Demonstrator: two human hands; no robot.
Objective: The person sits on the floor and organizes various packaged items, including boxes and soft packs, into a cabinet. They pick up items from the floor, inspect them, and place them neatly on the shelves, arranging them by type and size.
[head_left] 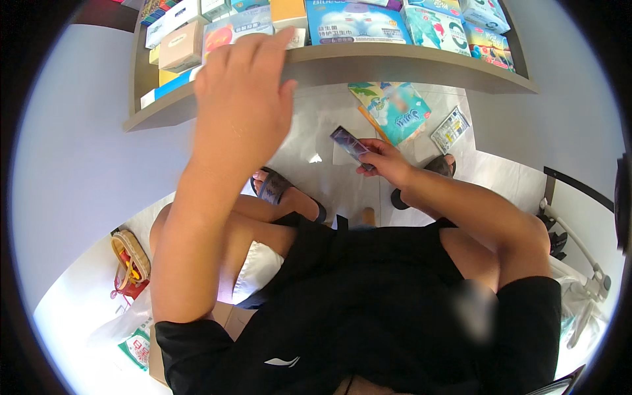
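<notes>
My left hand [244,89] is raised over the front board of an open drawer [355,61], back of the hand up and thumb apart. Its fingertips overlap the packed boxes, and I cannot tell whether they touch. Beside them are a pink-beige carton [180,47], a pale box with a round red picture [237,30] and an orange-topped box [288,12]. Lower down, my right hand [384,160] grips a slim dark purple packet [350,144] by one end, above the tiled floor.
Blue sanitary pad packs [358,24] fill the drawer's right side. On the floor lie a turquoise printed package [400,111] and a small white-and-yellow packet [450,129], near my sandalled feet. A wicker basket [131,252] stands at left, a white metal frame [575,232] at right.
</notes>
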